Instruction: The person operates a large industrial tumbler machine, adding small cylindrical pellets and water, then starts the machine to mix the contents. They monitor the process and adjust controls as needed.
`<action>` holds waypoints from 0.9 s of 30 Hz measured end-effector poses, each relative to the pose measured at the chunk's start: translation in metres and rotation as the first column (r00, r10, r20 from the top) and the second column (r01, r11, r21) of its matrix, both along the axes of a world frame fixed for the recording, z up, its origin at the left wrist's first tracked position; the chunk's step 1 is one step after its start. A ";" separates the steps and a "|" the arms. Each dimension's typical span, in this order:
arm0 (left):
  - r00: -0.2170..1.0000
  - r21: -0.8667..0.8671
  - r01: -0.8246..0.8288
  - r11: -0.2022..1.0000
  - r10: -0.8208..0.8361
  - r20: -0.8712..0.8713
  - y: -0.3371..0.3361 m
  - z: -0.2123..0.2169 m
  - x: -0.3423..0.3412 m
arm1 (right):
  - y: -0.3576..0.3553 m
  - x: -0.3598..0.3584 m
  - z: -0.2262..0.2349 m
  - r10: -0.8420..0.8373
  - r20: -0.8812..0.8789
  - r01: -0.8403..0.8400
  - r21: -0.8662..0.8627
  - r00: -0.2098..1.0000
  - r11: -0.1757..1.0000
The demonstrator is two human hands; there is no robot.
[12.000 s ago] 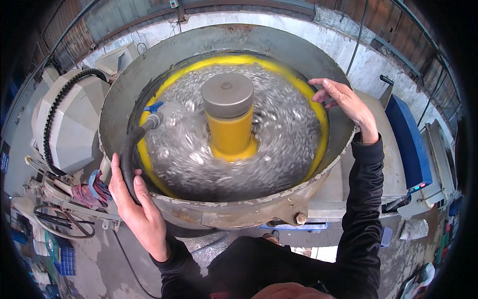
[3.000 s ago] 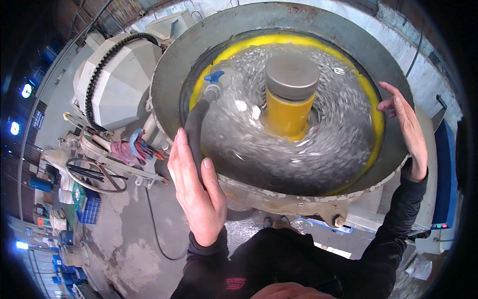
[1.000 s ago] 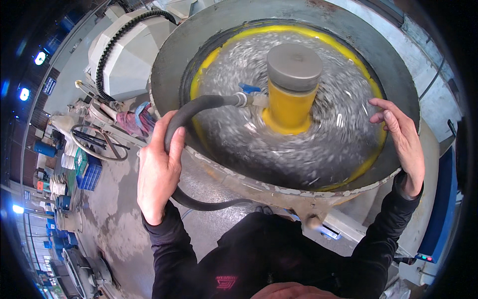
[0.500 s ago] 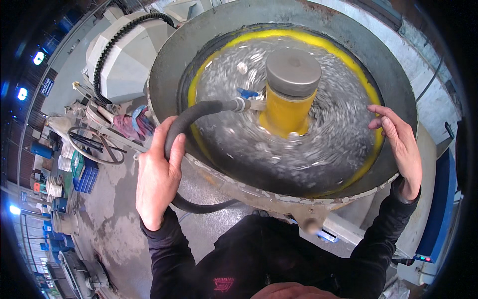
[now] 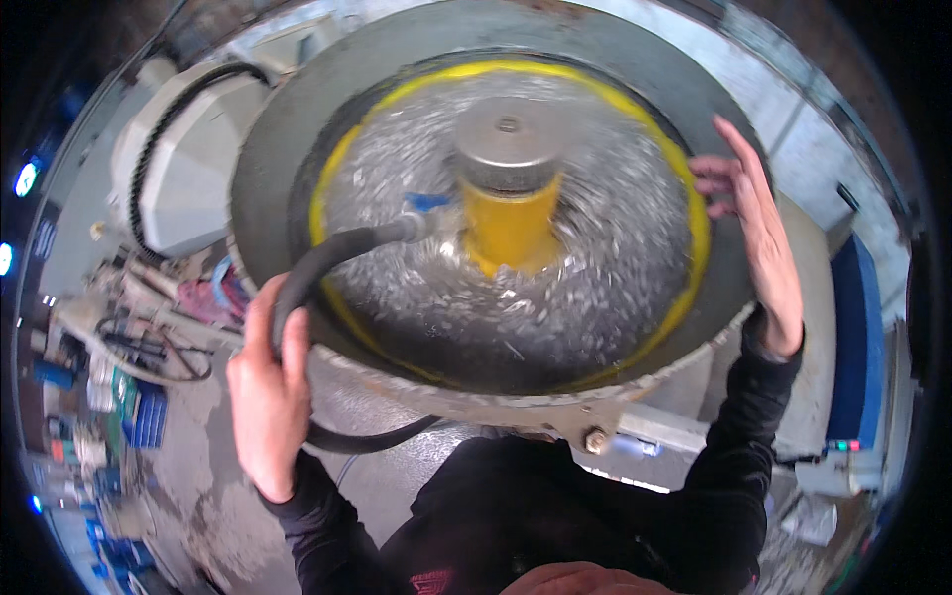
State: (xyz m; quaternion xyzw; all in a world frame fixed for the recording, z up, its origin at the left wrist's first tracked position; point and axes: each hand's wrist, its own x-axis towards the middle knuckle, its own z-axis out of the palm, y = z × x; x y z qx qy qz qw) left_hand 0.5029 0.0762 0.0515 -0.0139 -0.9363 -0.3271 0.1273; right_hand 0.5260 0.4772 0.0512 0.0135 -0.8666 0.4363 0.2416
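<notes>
My left hand (image 5: 270, 392) is closed around a thick black hose (image 5: 342, 250) at the near left rim of a large round metal tub (image 5: 466, 402). The hose ends in a fitting with a blue valve lever (image 5: 428, 201), beside the yellow centre column (image 5: 511, 223) with its grey metal cap (image 5: 508, 139). Small shiny pieces (image 5: 397, 169), blurred by motion, fill the tub around the column inside a yellow ring. My right hand (image 5: 754, 213) hovers over the tub's right side, fingers spread, holding nothing.
A pale angular machine housing (image 5: 193, 164) with a black corrugated conduit stands left of the tub. Blue crates (image 5: 149, 415) and other clutter are on the floor at far left. A tall blue panel (image 5: 855, 337) stands at the right. The hose loops down below the tub's near rim.
The view has shifted, so the tub sits further left in the picture. My right hand has risen toward the far right rim, its fingers spreading. My left hand keeps its hold on the hose.
</notes>
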 end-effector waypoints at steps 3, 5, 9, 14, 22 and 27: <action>0.996 -0.070 0.040 0.997 -0.046 -0.075 0.001 -0.001 -0.001 | 0.006 -0.004 -0.004 -0.073 -0.142 0.062 -0.078 0.987 0.995; 0.991 -0.093 0.078 0.993 -0.088 -0.098 0.001 -0.002 -0.003 | 0.009 -0.005 -0.005 -0.102 -0.200 0.081 -0.108 0.974 0.991; 0.992 -0.088 0.071 0.994 -0.079 -0.094 -0.002 -0.004 -0.002 | 0.011 -0.007 -0.007 -0.130 -0.231 0.105 -0.120 0.964 0.987; 0.984 -0.124 0.101 0.987 -0.118 -0.134 -0.003 -0.003 -0.005 | 0.012 -0.006 -0.007 -0.120 -0.210 0.104 -0.086 0.970 0.991; 0.986 -0.098 0.090 0.991 -0.103 -0.130 0.000 0.000 -0.003 | 0.015 -0.008 -0.008 -0.102 -0.185 0.090 -0.070 0.977 0.993; 1.000 -0.062 0.007 0.998 -0.007 0.001 -0.003 0.000 -0.002 | 0.013 -0.008 -0.009 -0.118 -0.155 0.113 -0.035 0.981 0.993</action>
